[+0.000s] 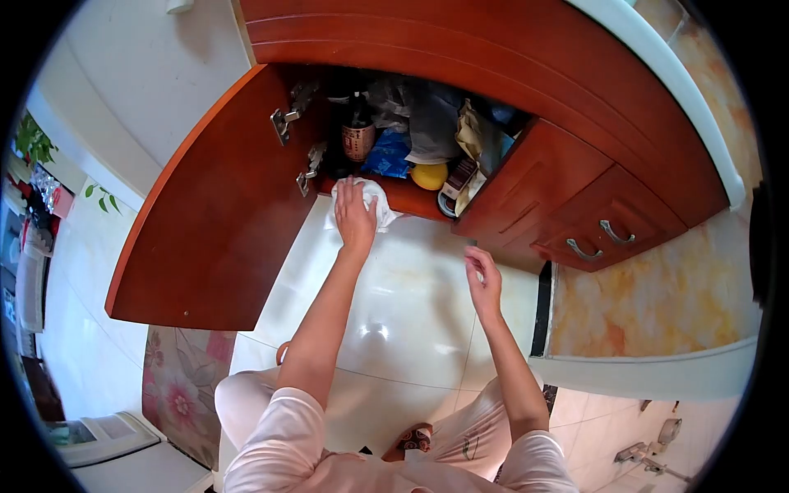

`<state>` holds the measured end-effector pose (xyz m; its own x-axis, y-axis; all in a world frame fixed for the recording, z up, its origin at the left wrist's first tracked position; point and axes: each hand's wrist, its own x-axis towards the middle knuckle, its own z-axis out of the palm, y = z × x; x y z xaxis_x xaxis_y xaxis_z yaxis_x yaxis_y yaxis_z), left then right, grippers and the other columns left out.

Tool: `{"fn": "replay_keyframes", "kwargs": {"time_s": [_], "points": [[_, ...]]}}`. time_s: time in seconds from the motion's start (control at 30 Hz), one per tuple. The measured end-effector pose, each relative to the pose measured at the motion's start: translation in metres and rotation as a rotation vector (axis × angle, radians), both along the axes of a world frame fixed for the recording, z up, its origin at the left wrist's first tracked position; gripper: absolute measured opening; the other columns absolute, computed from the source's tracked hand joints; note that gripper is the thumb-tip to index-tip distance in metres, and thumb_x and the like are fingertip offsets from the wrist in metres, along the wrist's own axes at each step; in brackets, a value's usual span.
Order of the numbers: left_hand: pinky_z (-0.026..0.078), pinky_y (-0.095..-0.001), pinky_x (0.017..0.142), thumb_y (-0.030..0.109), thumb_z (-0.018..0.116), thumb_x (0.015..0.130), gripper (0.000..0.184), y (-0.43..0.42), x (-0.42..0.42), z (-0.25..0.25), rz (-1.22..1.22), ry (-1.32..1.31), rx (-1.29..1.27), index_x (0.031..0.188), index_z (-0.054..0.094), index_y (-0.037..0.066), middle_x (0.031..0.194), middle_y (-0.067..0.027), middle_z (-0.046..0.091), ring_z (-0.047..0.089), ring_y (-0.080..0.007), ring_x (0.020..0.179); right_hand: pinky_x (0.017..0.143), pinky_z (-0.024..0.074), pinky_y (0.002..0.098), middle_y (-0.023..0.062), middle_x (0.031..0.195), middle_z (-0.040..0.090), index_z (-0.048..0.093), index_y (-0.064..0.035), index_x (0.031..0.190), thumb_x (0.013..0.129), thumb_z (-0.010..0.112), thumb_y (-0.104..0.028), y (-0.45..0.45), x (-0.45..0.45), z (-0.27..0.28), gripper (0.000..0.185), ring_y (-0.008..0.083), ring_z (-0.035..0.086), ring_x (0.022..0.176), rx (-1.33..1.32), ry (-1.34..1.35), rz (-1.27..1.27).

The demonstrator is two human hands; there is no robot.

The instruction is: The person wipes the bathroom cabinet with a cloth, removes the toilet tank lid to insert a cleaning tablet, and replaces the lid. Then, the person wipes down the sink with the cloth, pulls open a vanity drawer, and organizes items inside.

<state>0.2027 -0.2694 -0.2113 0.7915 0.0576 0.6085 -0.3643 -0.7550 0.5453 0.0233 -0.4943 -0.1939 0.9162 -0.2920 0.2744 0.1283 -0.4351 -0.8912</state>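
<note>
My left hand (356,215) presses a crumpled white cloth (380,202) against the front edge of the open cabinet's bottom shelf (407,195), its fingers over the cloth. Free of any surface, my right hand (483,278) hangs above the floor near the right cabinet door; its fingers are loosely bent, and I see nothing held. Inside the cabinet, a dark bottle with a pink label (357,138) stands at the left. Beside it lie a blue packet (388,154), a round yellow item (428,176), a small dark box (460,177) and grey plastic bags (431,123).
A reddish-brown cabinet door (205,205) stands wide open on the left, with metal hinges (283,125). To the right is another door (526,177), then drawers or doors with silver handles (616,231). Glossy pale tiles (394,320) and a floral mat (185,394) cover the floor.
</note>
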Motion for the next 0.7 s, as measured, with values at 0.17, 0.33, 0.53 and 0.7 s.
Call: {"fn": "replay_keyframes", "kwargs": {"time_s": [0.17, 0.33, 0.53, 0.7], "points": [[0.028, -0.0495, 0.109, 0.016, 0.062, 0.084, 0.037, -0.038, -0.003, -0.019, -0.135, 0.000, 0.101, 0.116, 0.057, -0.002, 0.131, -0.0235, 0.052, 0.041, -0.0394, 0.129, 0.085, 0.0486, 0.0262, 0.0098, 0.118, 0.060, 0.059, -0.0004, 0.114, 0.091, 0.050, 0.003, -0.014, -0.029, -0.034, 0.025, 0.0170, 0.064, 0.095, 0.165, 0.031, -0.020], [0.032, -0.0490, 0.107, 0.013, 0.064, 0.080, 0.034, -0.091, -0.038, -0.013, -0.427, -0.011, 0.131, 0.111, 0.058, 0.001, 0.127, -0.0191, 0.055, 0.046, -0.0372, 0.124, 0.084, 0.0485, 0.0258, 0.0097, 0.120, 0.059, 0.059, 0.0001, 0.115, 0.093, 0.048, 0.002, -0.009, -0.041, -0.060, 0.024, 0.0163, 0.064, 0.095, 0.297, 0.137, -0.046], [0.043, -0.0433, 0.096, 0.004, 0.063, 0.078, 0.024, -0.047, -0.024, 0.006, -0.430, -0.016, -0.011, 0.102, 0.062, 0.002, 0.110, -0.0170, 0.064, 0.057, -0.0375, 0.107, 0.077, 0.0495, 0.0254, 0.0089, 0.112, 0.061, 0.058, -0.0011, 0.113, 0.090, 0.051, 0.002, -0.015, -0.035, -0.049, 0.024, 0.0171, 0.067, 0.088, 0.202, 0.088, -0.016], [0.043, -0.0343, 0.093, 0.010, 0.061, 0.090, 0.029, -0.073, -0.065, 0.096, -0.444, 0.113, -0.728, 0.117, 0.055, 0.000, 0.111, -0.0156, 0.062, 0.059, -0.0249, 0.105, 0.077, 0.0496, 0.0254, 0.0088, 0.112, 0.061, 0.058, -0.0010, 0.112, 0.089, 0.051, 0.003, -0.020, -0.037, -0.056, 0.025, 0.0176, 0.067, 0.088, 0.209, 0.131, -0.044]]}}
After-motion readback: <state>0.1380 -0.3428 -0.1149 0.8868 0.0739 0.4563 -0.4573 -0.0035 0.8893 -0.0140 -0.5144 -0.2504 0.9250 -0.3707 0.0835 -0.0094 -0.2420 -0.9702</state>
